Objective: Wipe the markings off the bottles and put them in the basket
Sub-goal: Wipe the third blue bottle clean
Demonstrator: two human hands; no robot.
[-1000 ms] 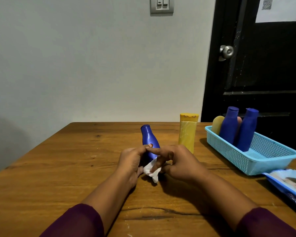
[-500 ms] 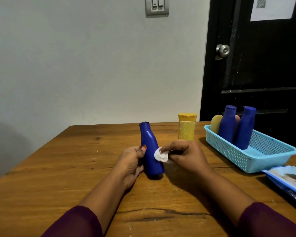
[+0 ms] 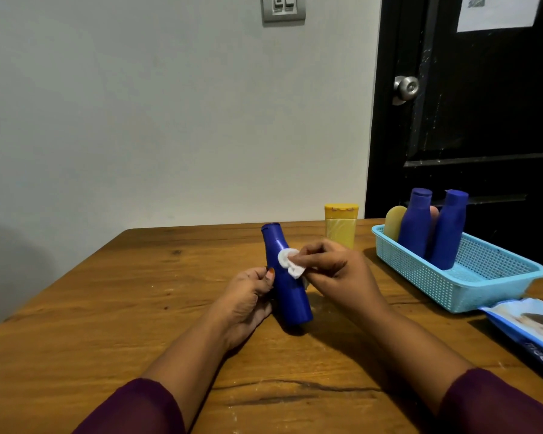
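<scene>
A blue bottle [image 3: 287, 283] stands tilted on the wooden table [image 3: 107, 308], its base on the wood. My left hand [image 3: 248, 296] grips its lower side. My right hand [image 3: 333, 274] pinches a white wipe [image 3: 290, 263] and presses it against the bottle's upper body. A yellow bottle [image 3: 340, 225] stands upright behind my right hand. The light blue basket [image 3: 483, 277] at the right holds two blue bottles [image 3: 416, 227] [image 3: 449, 233], plus a yellow one [image 3: 395, 222] and a pinkish one that is mostly hidden.
A pack of wipes [image 3: 533, 327] lies at the table's right edge, just in front of the basket. Behind the table are a pale wall and a black door with a round knob [image 3: 405, 87].
The blue bottle went from lying low in my hands to standing tilted on the table. My right hand has moved the wipe up onto its upper body.
</scene>
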